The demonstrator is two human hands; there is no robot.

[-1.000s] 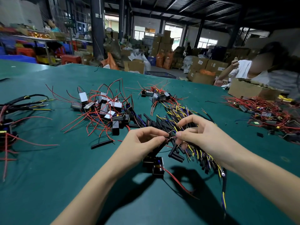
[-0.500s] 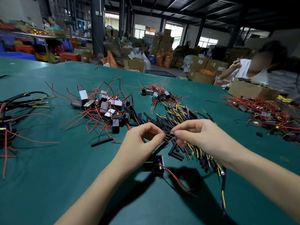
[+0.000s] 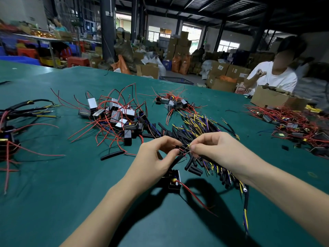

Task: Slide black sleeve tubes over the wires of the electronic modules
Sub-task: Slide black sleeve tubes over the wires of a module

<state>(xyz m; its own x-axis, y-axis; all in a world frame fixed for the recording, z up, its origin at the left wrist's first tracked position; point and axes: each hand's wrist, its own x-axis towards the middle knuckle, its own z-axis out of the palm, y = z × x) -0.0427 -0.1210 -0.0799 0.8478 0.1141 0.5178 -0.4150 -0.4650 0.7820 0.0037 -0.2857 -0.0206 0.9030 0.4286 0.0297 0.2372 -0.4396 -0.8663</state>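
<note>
Head view: left hand pinches a black tube. Right hand pinches thin wires at its mouth

2 hands working: left hand, right hand. 1 module under them, 1 loose sleeve tube lying apart on the table, 1 cardboard box on it. Module piles and sleeve tube heap: too tangled to count.

Green worktop; black sleeve tubes; red wires; yellow-and-purple wires; brown cardboard box.
</note>
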